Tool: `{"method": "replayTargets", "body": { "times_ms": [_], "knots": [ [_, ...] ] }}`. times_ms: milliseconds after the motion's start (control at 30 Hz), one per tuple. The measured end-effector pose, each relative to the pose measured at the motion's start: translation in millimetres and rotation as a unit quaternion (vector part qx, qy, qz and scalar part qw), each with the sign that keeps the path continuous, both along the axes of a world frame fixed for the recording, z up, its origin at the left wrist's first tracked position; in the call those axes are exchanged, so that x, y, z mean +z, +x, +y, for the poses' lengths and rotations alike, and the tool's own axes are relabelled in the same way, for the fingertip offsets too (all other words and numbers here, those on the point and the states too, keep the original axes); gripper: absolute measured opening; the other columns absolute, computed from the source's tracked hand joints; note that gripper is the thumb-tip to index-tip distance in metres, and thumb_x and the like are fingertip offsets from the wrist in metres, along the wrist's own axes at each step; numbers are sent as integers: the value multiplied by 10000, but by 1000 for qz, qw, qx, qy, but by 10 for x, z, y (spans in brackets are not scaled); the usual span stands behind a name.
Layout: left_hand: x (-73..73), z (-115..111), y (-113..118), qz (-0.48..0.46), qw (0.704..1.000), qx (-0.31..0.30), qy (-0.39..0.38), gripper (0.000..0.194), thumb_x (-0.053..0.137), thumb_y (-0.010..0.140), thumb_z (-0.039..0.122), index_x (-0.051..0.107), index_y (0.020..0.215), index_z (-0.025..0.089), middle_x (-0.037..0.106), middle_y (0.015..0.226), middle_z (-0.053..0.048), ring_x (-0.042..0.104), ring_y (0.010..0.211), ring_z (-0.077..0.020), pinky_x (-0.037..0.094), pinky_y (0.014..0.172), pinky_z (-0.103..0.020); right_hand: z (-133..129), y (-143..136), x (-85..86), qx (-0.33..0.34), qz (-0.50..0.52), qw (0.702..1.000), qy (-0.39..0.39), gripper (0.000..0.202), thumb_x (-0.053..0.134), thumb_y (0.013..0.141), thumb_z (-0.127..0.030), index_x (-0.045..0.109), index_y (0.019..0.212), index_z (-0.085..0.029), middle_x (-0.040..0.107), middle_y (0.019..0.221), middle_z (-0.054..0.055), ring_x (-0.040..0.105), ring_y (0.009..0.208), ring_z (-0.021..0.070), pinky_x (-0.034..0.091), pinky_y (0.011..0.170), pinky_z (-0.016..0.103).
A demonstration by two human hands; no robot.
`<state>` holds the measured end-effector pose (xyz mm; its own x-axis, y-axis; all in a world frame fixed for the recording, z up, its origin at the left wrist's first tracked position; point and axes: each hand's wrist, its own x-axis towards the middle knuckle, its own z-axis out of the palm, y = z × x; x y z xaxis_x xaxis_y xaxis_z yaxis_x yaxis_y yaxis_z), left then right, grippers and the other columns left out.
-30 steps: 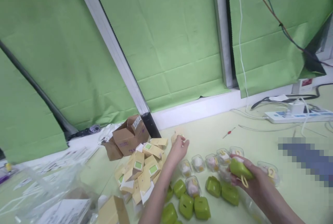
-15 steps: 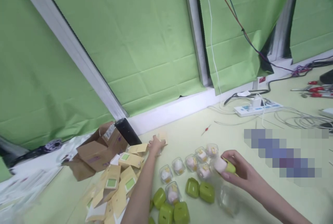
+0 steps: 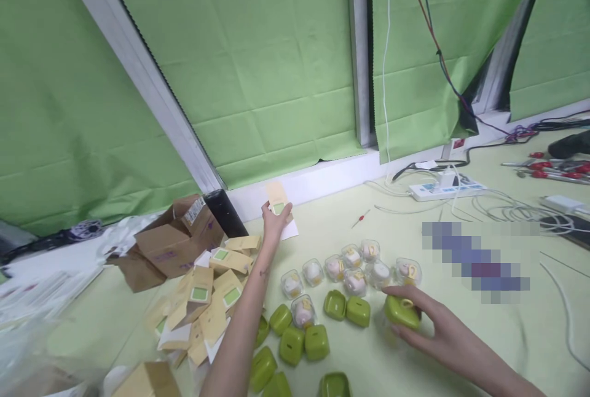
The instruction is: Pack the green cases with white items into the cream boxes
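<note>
Near the wall ledge, my left hand [image 3: 275,217] is closed on a small tan box [image 3: 277,194] with a green window and a white flap. My right hand [image 3: 412,318] grips a green case [image 3: 402,312] with a small yellow loop on top, at the lower right. Clear cases holding pale and yellow items stand between the hands, one [image 3: 380,274] just behind the green case and another [image 3: 408,271] to its right. Several green cases [image 3: 292,345] sit at the bottom centre. A pile of tan boxes [image 3: 199,289] lies left of my left forearm.
An open brown carton [image 3: 177,243] and a black cylinder [image 3: 225,212] stand at the left rear. A power strip [image 3: 447,189] with loose cables, a red-marked tool [image 3: 361,217] and red-handled tools [image 3: 553,169] lie toward the back right. Part of the right side is pixelated.
My left hand has raised the tan box upright. My right hand now holds a green case lower down, and the pale item it held before is no longer in it. The view has shifted slightly.
</note>
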<state>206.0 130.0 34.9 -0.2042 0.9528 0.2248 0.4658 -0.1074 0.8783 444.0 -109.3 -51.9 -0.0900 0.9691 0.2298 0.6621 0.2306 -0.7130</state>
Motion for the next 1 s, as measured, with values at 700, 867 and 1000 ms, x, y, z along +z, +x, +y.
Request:
{"method": "replayTargets", "body": {
  "times_ms": [700,867,1000],
  "knots": [
    [-484,-1895,-53,-496,825,-215,-162,693,660,767,291,302,1360,298,579,1250,-52,500,1194,-222,394,991,-329,-53,-91,-253,-113,-150,976,109,411,563,801,-497,547,1165,-307,671,1042,28,610,968,254,540,743,351],
    [-531,-1898,-65,-508,819,-208,-167,685,646,775,280,294,1362,287,540,1295,-53,461,1230,-225,366,1015,-332,-59,-116,-288,-102,-140,981,93,409,555,816,-483,516,1178,-296,650,1056,46,591,985,255,518,767,350],
    [-532,-1914,-34,-500,819,-232,-159,688,646,776,276,291,1365,273,537,1300,-59,468,1221,-234,375,1002,-338,-49,-91,-302,-109,-129,982,84,378,520,831,-490,518,1153,-291,635,1084,55,630,924,239,518,730,311]
  ]
}}
